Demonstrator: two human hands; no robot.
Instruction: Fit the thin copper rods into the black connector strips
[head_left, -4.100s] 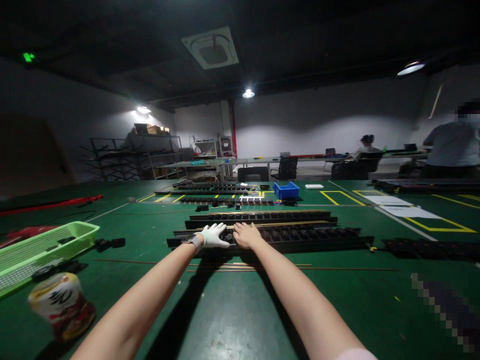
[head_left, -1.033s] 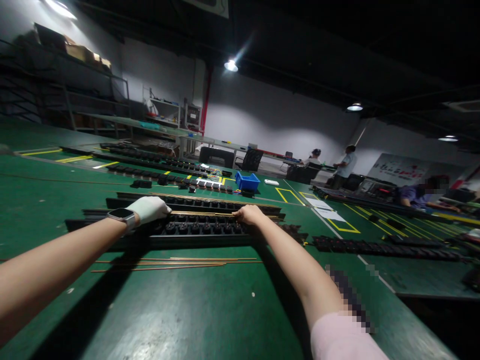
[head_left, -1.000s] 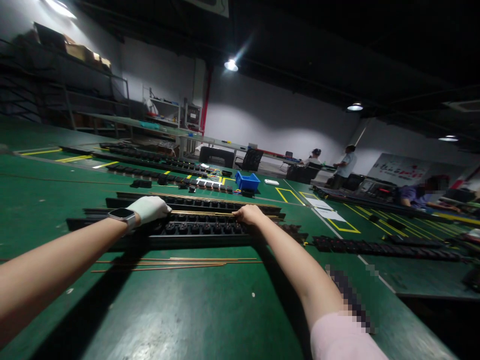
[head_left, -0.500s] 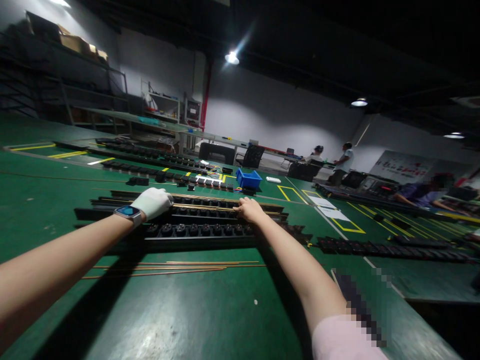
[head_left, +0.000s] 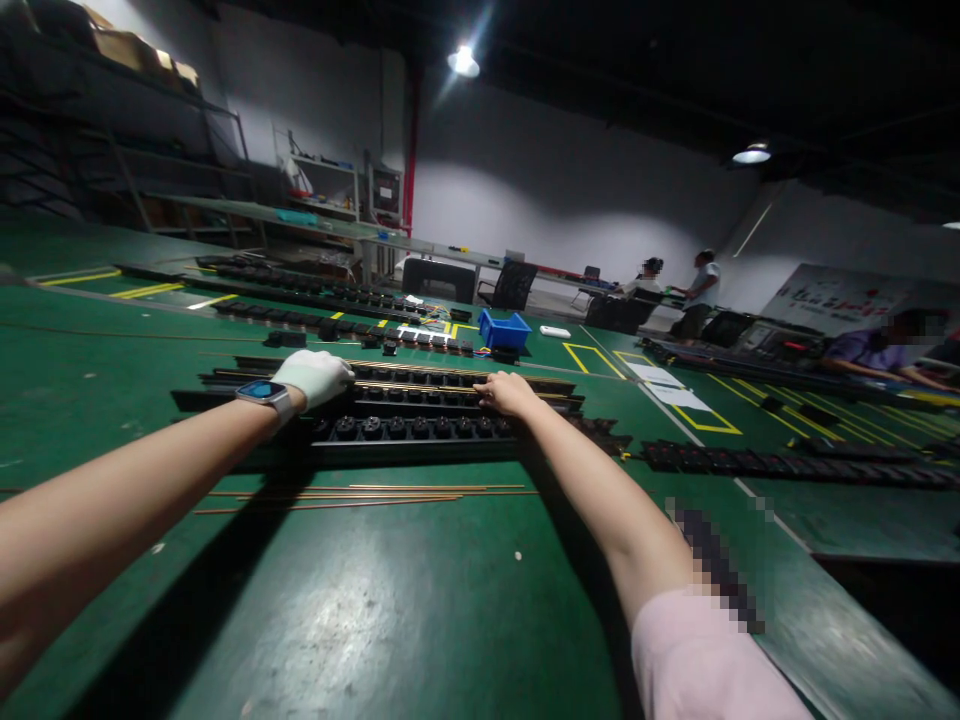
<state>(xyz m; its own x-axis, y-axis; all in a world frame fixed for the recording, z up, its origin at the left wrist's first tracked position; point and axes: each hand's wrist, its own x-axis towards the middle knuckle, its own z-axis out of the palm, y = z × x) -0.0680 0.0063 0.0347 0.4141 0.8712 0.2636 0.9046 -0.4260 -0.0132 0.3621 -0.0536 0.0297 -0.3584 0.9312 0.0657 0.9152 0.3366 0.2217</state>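
In the head view, the right hand (head_left: 504,394) had thumb and fingers pinched together on thin brass-coloured rods (head_left: 416,388), while the gloved left hand (head_left: 315,378) was curled narrow at their other visible end, its fingertips too hidden to tell whether it gripped. The rods ran between the two hands, along the black rails (head_left: 330,456) in the middle of the green surface (head_left: 450,610). The work looked partly done: a row of round black parts (head_left: 420,429) sat side by side in the nearest rail, and another rod (head_left: 405,369) lay along the rails farther back. The held rods did not seem settled yet, and several loose rods (head_left: 352,494) lay bare on the surface in front of the nearest rail, apparently left over or waiting; whether they belonged there could not be told. As for containers, a blue bin (head_left: 504,330) stood upright beyond the rails, its contents not discernible, and boxes (head_left: 124,48) rested on the shelf at far left, their insides out of sight.
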